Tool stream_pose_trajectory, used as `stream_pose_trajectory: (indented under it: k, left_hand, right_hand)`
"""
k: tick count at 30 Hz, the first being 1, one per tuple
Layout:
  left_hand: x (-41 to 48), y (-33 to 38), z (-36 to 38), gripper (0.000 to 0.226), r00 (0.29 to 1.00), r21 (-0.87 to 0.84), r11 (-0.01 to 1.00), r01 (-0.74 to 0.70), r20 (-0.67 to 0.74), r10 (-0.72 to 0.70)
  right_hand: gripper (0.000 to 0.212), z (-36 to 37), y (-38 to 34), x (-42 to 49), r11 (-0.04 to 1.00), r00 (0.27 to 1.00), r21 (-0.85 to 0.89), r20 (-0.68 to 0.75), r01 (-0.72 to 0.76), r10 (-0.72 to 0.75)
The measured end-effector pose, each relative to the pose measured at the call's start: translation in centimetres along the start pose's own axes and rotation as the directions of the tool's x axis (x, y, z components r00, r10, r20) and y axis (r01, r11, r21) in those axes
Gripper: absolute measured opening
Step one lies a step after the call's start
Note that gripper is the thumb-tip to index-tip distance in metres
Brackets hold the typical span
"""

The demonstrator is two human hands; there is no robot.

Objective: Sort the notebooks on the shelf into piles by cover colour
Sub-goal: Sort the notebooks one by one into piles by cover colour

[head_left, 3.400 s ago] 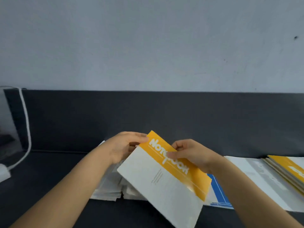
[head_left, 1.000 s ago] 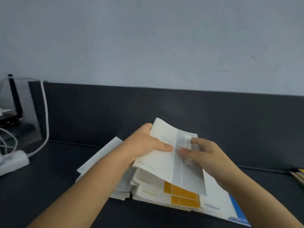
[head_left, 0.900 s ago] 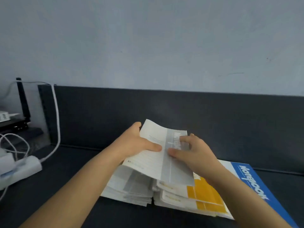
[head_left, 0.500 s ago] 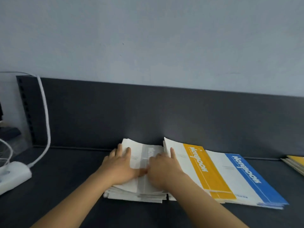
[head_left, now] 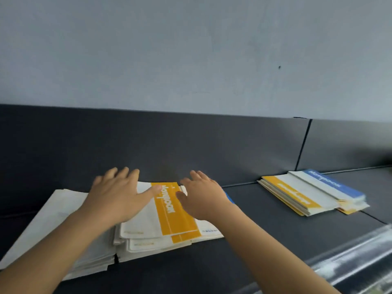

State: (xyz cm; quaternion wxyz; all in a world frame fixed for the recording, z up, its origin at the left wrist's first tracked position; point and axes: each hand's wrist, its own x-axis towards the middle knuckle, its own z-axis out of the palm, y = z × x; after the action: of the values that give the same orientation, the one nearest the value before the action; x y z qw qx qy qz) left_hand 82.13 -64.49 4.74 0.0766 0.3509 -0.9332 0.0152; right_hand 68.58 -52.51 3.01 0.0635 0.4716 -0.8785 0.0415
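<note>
A yellow-striped notebook tops a stack in the middle of the dark shelf. My left hand lies flat with spread fingers on its white left part. My right hand reaches flat over the stack's right side, where a blue-covered notebook peeks out underneath. To the left lies a pile of grey-white notebooks, partly under my left forearm. Far right, a separate pile shows yellow covers with a blue-striped notebook on top.
A dark back panel rises behind the shelf, with a pale wall above it. A clear plastic strip runs along the shelf's front edge at lower right.
The grey notebook that both hands held has been laid on the left pile. Both hands have moved right onto the yellow-topped stack. The view has swung right, showing the far right pile.
</note>
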Motion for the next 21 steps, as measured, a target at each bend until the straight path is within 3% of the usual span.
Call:
stream_pose_trajectory:
  k: [5,13,21]
  left_hand:
    - [0.9,10.1,1.2,0.087,0.998,0.013,0.999,-0.045,-0.05,0.046]
    - [2.7,25.1,3.0,0.087,0.998,0.038,0.999,-0.001,-0.062,0.004]
    - [4.7,31.6,3.1,0.085,1.0,0.069,0.998,-0.005,-0.027,0.007]
  right_hand:
    - [0.053,-0.3,8.8,-2.4,0.999,0.998,0.018,0.049,-0.042,0.041]
    - [0.058,-0.1,22.8,-3.9,0.999,0.997,0.017,0.071,0.031,-0.033]
    - [0.055,0.2,29.7,-3.5,0.998,0.995,0.043,0.092,0.037,-0.04]
